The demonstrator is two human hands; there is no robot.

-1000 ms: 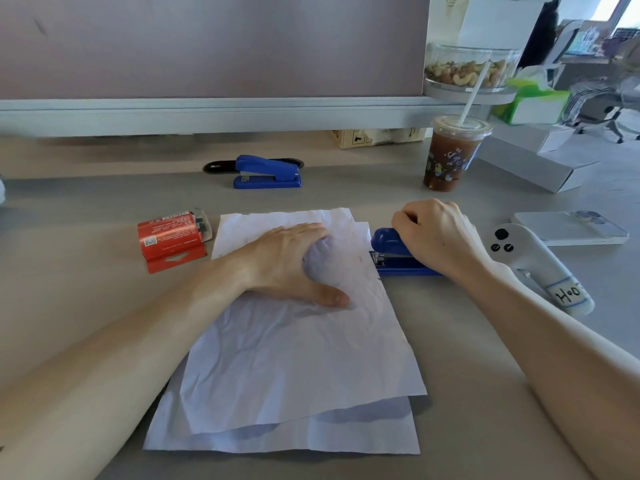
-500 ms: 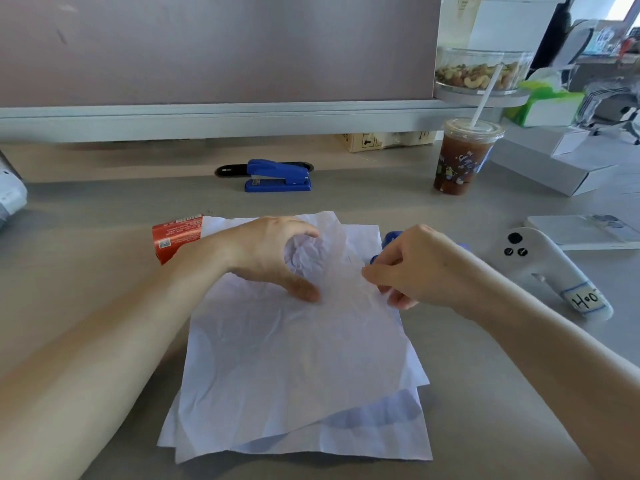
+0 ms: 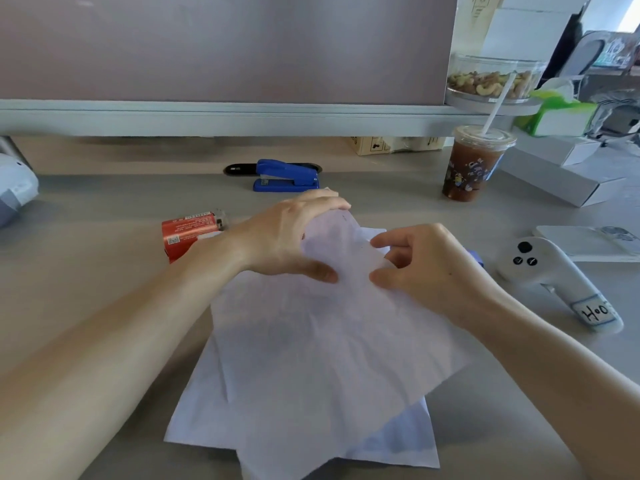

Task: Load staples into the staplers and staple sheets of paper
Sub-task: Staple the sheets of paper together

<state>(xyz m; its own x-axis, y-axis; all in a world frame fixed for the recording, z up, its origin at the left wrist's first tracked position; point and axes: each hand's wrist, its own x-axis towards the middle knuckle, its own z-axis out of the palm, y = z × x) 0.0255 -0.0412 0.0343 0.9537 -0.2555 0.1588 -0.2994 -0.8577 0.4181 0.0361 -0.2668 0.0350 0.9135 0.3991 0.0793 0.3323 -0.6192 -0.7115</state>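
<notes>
Grey desk (image 3: 104,271) carries crumpled white paper sheets (image 3: 311,358). Left hand (image 3: 287,237) arches over their raised far corner, thumb and fingers gripping it; right hand (image 3: 426,268) pinches that corner's right edge. Blue plastic stapler (image 3: 287,174) lies beyond the sheets.

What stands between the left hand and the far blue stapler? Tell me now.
Nothing visible: only bare desk lies between the left hand and the far blue stapler. That hand and the right hand hold the top sheet, though.

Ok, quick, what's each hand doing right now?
Left hand: holding the top sheet at its far edge.
Right hand: pinching the same sheet's right edge.
</notes>
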